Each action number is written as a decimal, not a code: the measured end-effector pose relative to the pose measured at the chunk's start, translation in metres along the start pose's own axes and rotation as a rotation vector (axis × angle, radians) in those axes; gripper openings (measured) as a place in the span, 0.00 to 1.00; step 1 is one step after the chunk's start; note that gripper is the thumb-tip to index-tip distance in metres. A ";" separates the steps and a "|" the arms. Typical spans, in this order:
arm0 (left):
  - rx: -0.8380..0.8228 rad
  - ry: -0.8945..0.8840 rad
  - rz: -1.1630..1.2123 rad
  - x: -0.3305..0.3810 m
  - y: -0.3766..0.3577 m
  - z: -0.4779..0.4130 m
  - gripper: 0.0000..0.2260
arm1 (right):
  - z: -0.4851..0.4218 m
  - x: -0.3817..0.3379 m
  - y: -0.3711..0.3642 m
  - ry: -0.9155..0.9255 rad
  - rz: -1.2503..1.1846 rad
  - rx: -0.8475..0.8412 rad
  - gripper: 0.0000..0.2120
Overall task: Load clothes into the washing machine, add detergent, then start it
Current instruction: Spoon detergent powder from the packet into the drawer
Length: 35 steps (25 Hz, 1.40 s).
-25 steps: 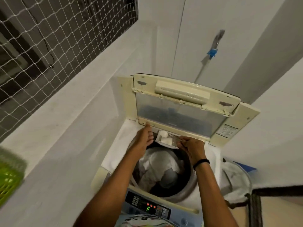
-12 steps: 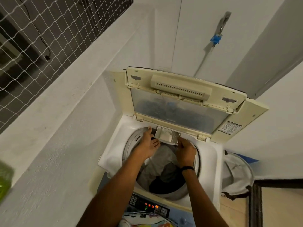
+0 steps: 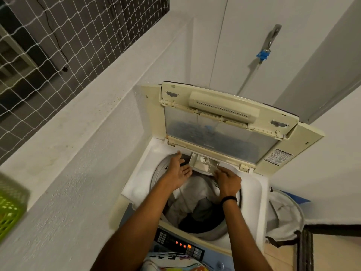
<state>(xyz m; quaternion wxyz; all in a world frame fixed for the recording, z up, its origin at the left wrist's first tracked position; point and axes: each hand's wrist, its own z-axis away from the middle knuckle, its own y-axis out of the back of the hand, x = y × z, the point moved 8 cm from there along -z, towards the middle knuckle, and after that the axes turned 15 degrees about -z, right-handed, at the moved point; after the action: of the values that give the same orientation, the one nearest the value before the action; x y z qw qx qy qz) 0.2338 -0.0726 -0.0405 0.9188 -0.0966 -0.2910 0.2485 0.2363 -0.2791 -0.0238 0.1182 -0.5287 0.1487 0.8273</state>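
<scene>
A white top-loading washing machine (image 3: 136, 184) stands open, its folded cream lid (image 3: 224, 122) raised at the back. Grey, white and dark clothes (image 3: 197, 202) fill the drum. A small white detergent drawer (image 3: 203, 163) sticks out from the back rim, with some white residue inside. My left hand (image 3: 177, 169) rests flat with spread fingers at the drawer's left side. My right hand (image 3: 226, 179), a black band at the wrist, presses its fingertips against the drawer's right front corner. Orange lights glow on the control panel (image 3: 181, 243).
A white ledge and wall (image 3: 78, 153) run along the left, with netting above. A green basket (image 3: 9, 210) sits at the left edge. A white-lined laundry hamper (image 3: 283, 212) stands right of the machine. A tap with a blue fitting (image 3: 263, 53) is on the back wall.
The drawer has slid back toward the rim and sticks out less. Both hands followed it toward the back. The view has shifted downward slightly.
</scene>
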 end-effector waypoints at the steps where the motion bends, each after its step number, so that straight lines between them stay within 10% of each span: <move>1: 0.007 -0.028 -0.011 0.005 0.005 0.007 0.32 | -0.001 0.005 -0.002 -0.084 -0.080 -0.053 0.08; 10: 0.196 -0.469 -0.008 0.078 0.065 0.135 0.20 | 0.081 -0.045 -0.066 -0.350 -0.700 -0.251 0.10; 23: 0.720 -1.099 0.131 0.117 0.237 0.428 0.11 | 0.305 -0.151 -0.215 -0.386 -0.565 -0.956 0.10; 28: 1.038 -1.148 0.187 0.091 0.340 0.496 0.10 | 0.396 -0.182 -0.276 -0.024 -0.253 -1.209 0.07; 31: 1.185 -0.977 0.108 0.072 0.390 0.497 0.13 | 0.439 -0.193 -0.307 0.511 0.045 -1.168 0.07; 35: 1.115 -0.784 0.015 0.060 0.408 0.476 0.21 | 0.481 -0.181 -0.348 0.910 0.574 -1.087 0.16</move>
<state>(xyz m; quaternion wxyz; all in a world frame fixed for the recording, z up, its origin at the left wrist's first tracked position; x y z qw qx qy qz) -0.1643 0.3237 0.2439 0.6561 0.4867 -0.4303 0.3841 0.0298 0.2150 0.2893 -0.4510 -0.7417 -0.1137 0.4833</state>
